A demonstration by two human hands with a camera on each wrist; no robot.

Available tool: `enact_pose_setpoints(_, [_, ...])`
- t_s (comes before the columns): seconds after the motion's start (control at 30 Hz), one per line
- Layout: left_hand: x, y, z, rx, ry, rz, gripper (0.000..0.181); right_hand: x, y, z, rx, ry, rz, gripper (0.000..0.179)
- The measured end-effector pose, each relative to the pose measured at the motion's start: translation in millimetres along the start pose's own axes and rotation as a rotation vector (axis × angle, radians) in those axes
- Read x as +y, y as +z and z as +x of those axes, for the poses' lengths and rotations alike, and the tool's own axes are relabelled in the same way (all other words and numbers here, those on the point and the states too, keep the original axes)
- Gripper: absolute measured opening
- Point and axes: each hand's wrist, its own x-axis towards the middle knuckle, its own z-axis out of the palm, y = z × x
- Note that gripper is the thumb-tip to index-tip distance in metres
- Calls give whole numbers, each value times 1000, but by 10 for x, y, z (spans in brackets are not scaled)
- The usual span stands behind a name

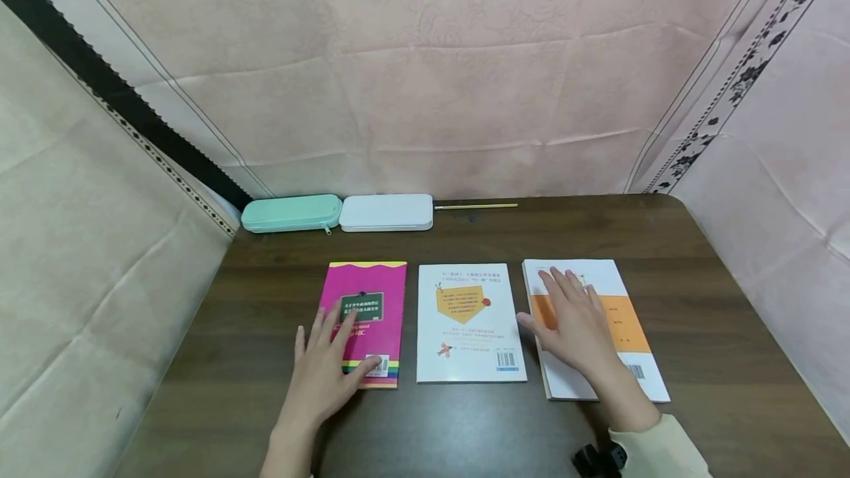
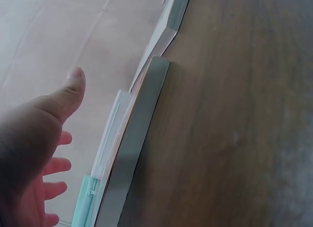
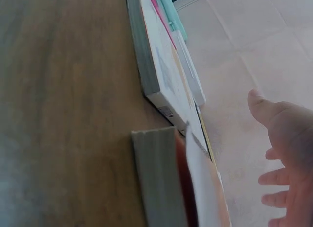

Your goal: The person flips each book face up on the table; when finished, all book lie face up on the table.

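Observation:
My left hand [image 1: 324, 371], fingers spread, is over the lower left of a magenta book [image 1: 385, 279] with a green label. Seen from the left wrist, that hand [image 2: 36, 134] has its fingers apart, above the book's thick page block [image 2: 134, 139]. On the right, a white book with an orange band [image 1: 624, 323] lies partly hidden beneath my right hand [image 1: 581, 327], whose fingers are extended. In the right wrist view its front cover [image 3: 203, 183] stands a little off the pages [image 3: 159, 173]. Between the two hands lies a white book [image 1: 471, 367] with a yellow panel.
Along the back edge of the brown table [image 1: 478, 434] sit a mint zippered case [image 1: 292, 214], a white case [image 1: 387, 212] and a thin yellowish stick [image 1: 478, 206]. Pale cloth [image 1: 425, 94] hangs behind the table and at both sides. A black device [image 1: 600, 459] is on the right wrist.

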Motion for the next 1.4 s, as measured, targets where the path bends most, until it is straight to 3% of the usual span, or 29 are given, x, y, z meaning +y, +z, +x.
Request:
enact_pose_setpoints(0.17, [-39, -39, -19, 5, -20, -59, 91, -15, -14, 79, -2, -21, 73, 78])
enact_pose_setpoints(0.4, [-136, -57, -67, 41, 0, -118, 81, -61, -32, 223, -53, -17, 227, 73])
enact_pose_setpoints(0.6, [-215, -81, -108, 42, -2, -174, 78, -124, 25, 351, -58, -35, 274, 68])
enact_pose_setpoints(0.83, [-304, -109, -155, -13, -34, -208, 92, -196, 145, 507, -82, -53, 304, 69])
enact_pose_setpoints(1.13, [-434, -164, -229, -108, -148, -171, 100, -316, 295, 702, -147, -75, 340, 68])
enact_pose_setpoints(1.4, [-519, -117, -286, -40, -88, -221, 95, -433, 437, 893, -199, -133, 410, 63])
